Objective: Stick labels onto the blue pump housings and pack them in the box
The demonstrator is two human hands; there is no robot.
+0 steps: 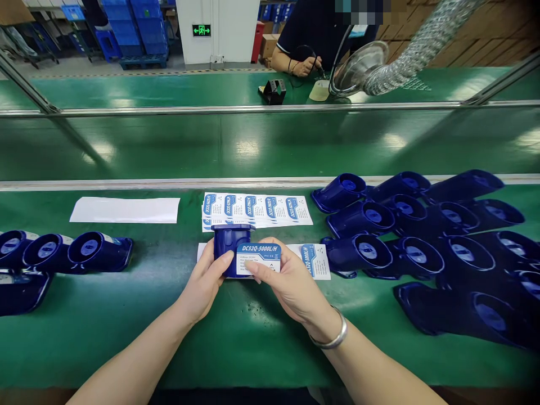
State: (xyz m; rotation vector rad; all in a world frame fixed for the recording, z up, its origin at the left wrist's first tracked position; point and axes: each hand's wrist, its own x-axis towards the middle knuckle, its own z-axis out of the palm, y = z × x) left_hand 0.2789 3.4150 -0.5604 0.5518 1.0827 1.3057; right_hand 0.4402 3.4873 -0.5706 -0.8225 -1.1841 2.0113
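Observation:
My left hand (206,284) is closed around a dark blue plastic housing (225,239), its thumb on the near side. Between thumb and fingers, my right hand (293,281) pinches a white-and-blue sticker label (264,253) printed "DC52Q-5000L/H". The label lies over the housing's right part; whether it is stuck down I cannot tell. Beneath my hands is a partly used label sheet (318,261), with a stack of full label sheets (257,208) just beyond. A metal bangle circles my right wrist.
Many blue housings (373,253) crowd the bench's right side. Several labelled ones (90,250) stand at left, near a blank white paper strip (124,210). A metal rail (236,111) crosses behind. Across it, a person works beside a flexible exhaust duct (417,48).

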